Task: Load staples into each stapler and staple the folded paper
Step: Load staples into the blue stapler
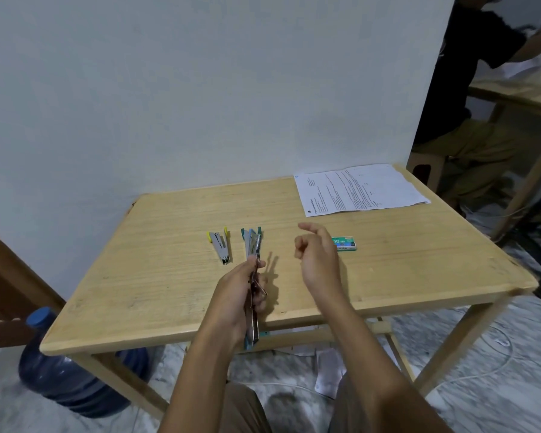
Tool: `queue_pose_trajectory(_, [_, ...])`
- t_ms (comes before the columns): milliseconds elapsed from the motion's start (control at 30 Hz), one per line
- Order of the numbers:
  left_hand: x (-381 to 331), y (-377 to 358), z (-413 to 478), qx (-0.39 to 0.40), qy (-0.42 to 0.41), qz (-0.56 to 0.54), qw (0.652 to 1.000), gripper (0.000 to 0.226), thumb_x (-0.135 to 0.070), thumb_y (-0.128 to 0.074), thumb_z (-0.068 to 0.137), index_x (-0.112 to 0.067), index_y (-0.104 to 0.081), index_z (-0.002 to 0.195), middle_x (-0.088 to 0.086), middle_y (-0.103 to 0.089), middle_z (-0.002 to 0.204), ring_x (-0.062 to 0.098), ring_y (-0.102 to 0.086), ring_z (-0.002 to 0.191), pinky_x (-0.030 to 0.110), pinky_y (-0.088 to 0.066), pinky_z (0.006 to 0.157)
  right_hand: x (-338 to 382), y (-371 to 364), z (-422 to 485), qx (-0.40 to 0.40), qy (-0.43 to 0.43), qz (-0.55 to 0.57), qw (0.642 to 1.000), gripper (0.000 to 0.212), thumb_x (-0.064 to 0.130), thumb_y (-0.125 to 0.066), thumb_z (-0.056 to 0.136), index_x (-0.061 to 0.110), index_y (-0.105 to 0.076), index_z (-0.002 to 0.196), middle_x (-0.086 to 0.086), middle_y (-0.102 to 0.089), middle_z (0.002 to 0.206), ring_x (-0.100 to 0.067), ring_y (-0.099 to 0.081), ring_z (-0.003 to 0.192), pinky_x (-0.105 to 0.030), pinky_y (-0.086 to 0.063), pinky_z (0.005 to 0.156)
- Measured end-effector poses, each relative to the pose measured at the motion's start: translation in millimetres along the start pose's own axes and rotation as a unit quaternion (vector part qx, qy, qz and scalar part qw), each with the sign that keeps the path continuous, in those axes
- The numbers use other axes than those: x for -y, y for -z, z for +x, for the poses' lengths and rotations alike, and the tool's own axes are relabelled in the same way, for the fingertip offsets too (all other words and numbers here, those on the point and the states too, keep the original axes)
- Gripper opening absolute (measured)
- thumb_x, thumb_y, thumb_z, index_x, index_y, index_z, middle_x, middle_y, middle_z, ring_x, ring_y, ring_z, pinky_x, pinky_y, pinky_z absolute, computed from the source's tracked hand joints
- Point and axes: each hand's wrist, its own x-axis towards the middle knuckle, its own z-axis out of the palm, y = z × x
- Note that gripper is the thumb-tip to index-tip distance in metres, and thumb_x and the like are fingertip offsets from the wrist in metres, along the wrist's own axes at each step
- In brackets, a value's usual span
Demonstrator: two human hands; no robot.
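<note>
Left hand (pixel 238 295): clenched round the held stapler (pixel 254 320), thumb laid along its upper part; poised over the near edge of the table (pixel 169 276).
Held stapler: teal-ended, metal magazine showing, gripped lengthwise and pointed away from the body; it is judged to be opened for loading.
Right hand (pixel 317 257): raised beside the left, apart from it, fingers loosely curled and forefinger forward; whether a staple strip is pinched cannot be told.
Staple box (pixel 344 244): green, lying flat just beyond the right hand, partly hidden by it.
Yellow stapler (pixel 221 245): lying beyond the left hand, to its left, untouched.
Teal-blue stapler (pixel 252 242): lying just past the left fingertips; whether the held stapler's tip touches it cannot be told.
Paper (pixel 359 190): printed sheet, well beyond the right hand at the far right corner, not yet stapled as judged.
Step in hand: loading of the held stapler, judged.
Risk, strip: a strip could be broken or scattered if pressed in askew.
Risk, drop: the held stapler could be dropped to the floor if the grip is slackened, being over the edge.
Risk, fingers: the left fingers could be nipped if the magazine is snapped closed.
</note>
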Motion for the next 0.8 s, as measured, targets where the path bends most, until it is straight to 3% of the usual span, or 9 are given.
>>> queue_pose_trajectory(67, [3.3,1.7,4.1,-0.010,0.003,0.028,1.000,0.027,-0.029,-0.049,0.101,-0.007,-0.064,0.096,0.006,-0.050,0.059,0.015,-0.034,0.045,0.027,-0.027,0.047,-4.0,6.8,18.2,0.053,0.114,-0.273,0.954,0.029,0.020,-0.030,0.102,0.027,-0.055,0.115,0.003,-0.054,0.068,-0.017,-0.049,0.062,-0.034,-0.041,0.060])
queue_pose_trajectory(133, [4.2,-0.5,7.6,-0.046,-0.040,0.131,0.990,0.030,-0.029,-0.052,0.099,-0.005,-0.068,0.090,0.007,-0.055,0.061,0.015,-0.039,0.047,0.027,-0.030,0.048,-8.7,10.6,35.0,0.099,0.143,-0.437,0.882,0.029,0.021,-0.030,0.102,0.026,-0.054,0.118,0.004,-0.064,0.083,-0.022,-0.058,0.080,-0.040,-0.046,0.076])
queue_pose_trajectory(233, [5.7,-6.4,11.8,-0.081,-0.143,0.335,0.928,0.040,-0.031,-0.050,0.099,-0.001,-0.059,0.075,0.008,-0.053,0.063,0.015,-0.043,0.053,0.028,-0.031,0.052,-16.2,10.9,52.0,0.147,0.174,-0.575,0.786,0.030,0.013,-0.036,0.098,0.023,-0.054,0.120,0.000,-0.066,0.114,-0.024,-0.057,0.102,-0.043,-0.038,0.094])
queue_pose_trajectory(300, [8.6,-9.0,14.8,-0.087,-0.167,0.412,0.891,0.038,-0.033,-0.047,0.100,-0.006,-0.060,0.076,0.003,-0.055,0.064,0.017,-0.047,0.057,0.030,-0.032,0.052,-16.4,9.9,56.2,0.167,0.184,-0.603,0.758,0.032,0.011,-0.038,0.097,0.024,-0.054,0.121,0.000,-0.063,0.116,-0.022,-0.054,0.104,-0.042,-0.034,0.094])
queue_pose_trajectory(433, [15.7,-12.1,22.5,-0.115,-0.182,0.522,0.825,0.033,-0.036,-0.045,0.099,-0.014,-0.065,0.086,0.004,-0.065,0.075,0.027,-0.061,0.073,0.037,-0.047,0.064,-11.3,14.4,57.1,0.188,0.175,-0.596,0.760,0.033,0.020,-0.039,0.102,0.030,-0.054,0.130,0.002,-0.055,0.127,-0.018,-0.049,0.114,-0.043,-0.029,0.101])
queue_pose_trajectory(567, [20.3,-15.8,28.8,-0.136,-0.209,0.593,0.766,0.036,-0.039,-0.045,0.100,-0.013,-0.069,0.093,0.005,-0.060,0.091,0.024,-0.057,0.081,0.038,-0.046,0.067,0.5,37.6,53.6,0.135,0.195,-0.502,0.832,0.028,0.029,-0.044,0.102,0.036,-0.057,0.126,0.015,-0.048,0.126,-0.003,-0.038,0.116,-0.034,-0.019,0.105])
queue_pose_trajectory(633, [20.7,-16.6,29.8,-0.143,-0.218,0.609,0.749,0.037,-0.039,-0.044,0.101,-0.012,-0.069,0.096,0.005,-0.051,0.094,0.024,-0.053,0.085,0.036,-0.043,0.068,2.4,53.8,57.7,0.058,0.195,-0.476,0.856,0.023,0.033,-0.049,0.099,0.037,-0.060,0.119,0.016,-0.050,0.125,-0.002,-0.038,0.115,-0.031,-0.018,0.102])
queue_pose_trajectory(700, [20.6,-16.4,29.6,-0.142,-0.226,0.617,0.741,0.038,-0.037,-0.043,0.101,-0.009,-0.068,0.095,0.003,-0.044,0.092,0.025,-0.052,0.086,0.036,-0.043,0.069,0.8,72.1,64.5,-0.016,0.157,-0.494,0.855,0.024,0.040,-0.054,0.096,0.034,-0.062,0.118,0.007,-0.055,0.128,-0.012,-0.043,0.121,-0.037,-0.021,0.104])
queue_pose_trajectory(800, [19.0,-17.1,30.0,-0.143,-0.231,0.617,0.739,0.039,-0.035,-0.043,0.102,-0.007,-0.068,0.093,0.004,-0.045,0.093,0.026,-0.052,0.088,0.039,-0.046,0.073,-5.8,94.8,70.2,-0.039,0.058,-0.514,0.855,0.035,0.052,-0.054,0.093,0.030,-0.062,0.118,0.002,-0.060,0.123,-0.020,-0.048,0.121,-0.042,-0.026,0.101])
